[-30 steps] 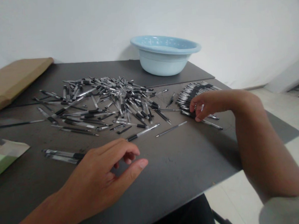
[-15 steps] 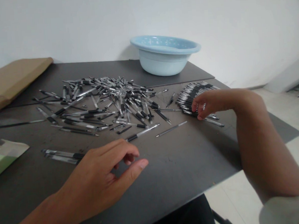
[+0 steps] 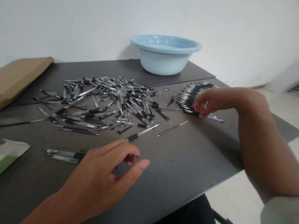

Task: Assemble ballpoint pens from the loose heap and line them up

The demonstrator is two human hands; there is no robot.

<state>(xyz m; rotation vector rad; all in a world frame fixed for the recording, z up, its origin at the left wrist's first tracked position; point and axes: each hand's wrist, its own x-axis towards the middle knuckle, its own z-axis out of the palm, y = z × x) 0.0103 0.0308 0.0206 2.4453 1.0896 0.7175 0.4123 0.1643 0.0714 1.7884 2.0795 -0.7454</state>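
My left hand (image 3: 112, 171) hovers over the near side of the table, empty, with the fingers loosely curled and the thumb apart. Just beyond it lie a pen with a black grip (image 3: 143, 132) and a thin pen refill (image 3: 172, 128). At the right, my right hand (image 3: 204, 103) bends down to the front of a neat row of clear pens with black grips (image 3: 196, 89). Its thumb and fingers are closed around a pen (image 3: 217, 118) at the near edge of that row; the fingertips partly hide the pen.
A loose heap of pens and parts (image 3: 120, 93) spreads across the middle of the dark table (image 3: 173, 178). A few pens (image 3: 63, 155) lie left of my left hand. A light-blue basin (image 3: 165, 58), brown paper bag (image 3: 18, 77) and green box (image 3: 5, 158) stand around.
The near pen under my right hand has swung closer to the row, and the hand has shifted slightly right. My left hand is practically still.
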